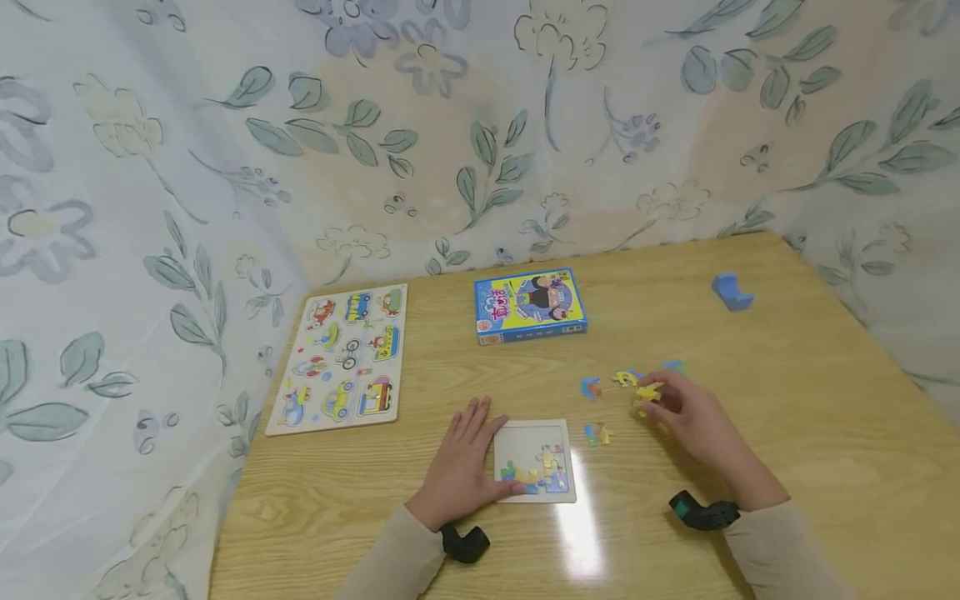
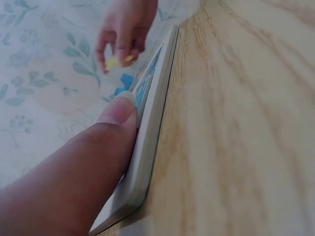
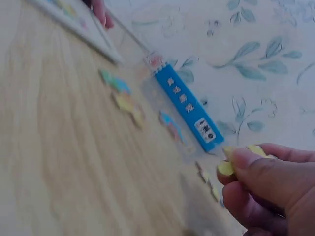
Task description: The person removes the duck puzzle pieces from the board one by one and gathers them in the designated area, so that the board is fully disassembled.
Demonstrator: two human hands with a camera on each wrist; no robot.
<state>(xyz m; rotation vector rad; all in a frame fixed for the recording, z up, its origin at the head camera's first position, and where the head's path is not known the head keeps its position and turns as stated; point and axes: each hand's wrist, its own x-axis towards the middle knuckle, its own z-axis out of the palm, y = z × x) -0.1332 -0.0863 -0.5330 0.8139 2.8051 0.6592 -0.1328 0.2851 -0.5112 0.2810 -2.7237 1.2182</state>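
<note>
A yellow jigsaw piece (image 1: 647, 398) is pinched between the thumb and fingers of my right hand (image 1: 701, 429), over the table right of the small puzzle tray (image 1: 516, 444). My left hand (image 1: 459, 475) rests at the tray's left side with its fingers stretched out. Its thumb (image 2: 118, 109) lies across the tray's near edge, touching the fitted pieces along the bottom. Joined pieces (image 1: 555, 475) fill the lower right corner. Loose pieces lie between tray and right hand: a blue-and-brown one (image 1: 591, 387), a green-and-yellow one (image 1: 597, 434) and a yellow one (image 1: 626, 378).
A blue-and-yellow puzzle box (image 1: 531, 304) lies behind the tray. To the left is a wooden vehicle board (image 1: 341, 358). A blue block (image 1: 732, 292) sits at the back right. Another piece (image 1: 674, 366) is partly behind the right hand. Floral cloth (image 1: 450, 150) hangs behind the table.
</note>
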